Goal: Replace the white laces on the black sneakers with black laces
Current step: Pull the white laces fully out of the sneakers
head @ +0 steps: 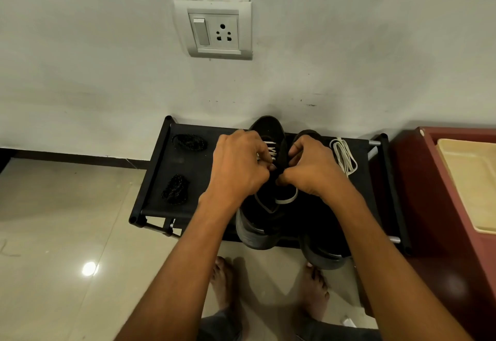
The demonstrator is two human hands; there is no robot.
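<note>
the hands (pixel 276 169) hide most of the left sneaker's (pixel 268 128) lacing.

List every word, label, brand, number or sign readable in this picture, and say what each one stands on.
None: no text can be read anywhere in the view.
Wall socket plate: plain switch and pin holes, no lettering shows.
Left sneaker and right sneaker: no brand mark legible.
Black rack, maroon cabinet, black lace bundles, loose white lace: no markings.
</note>
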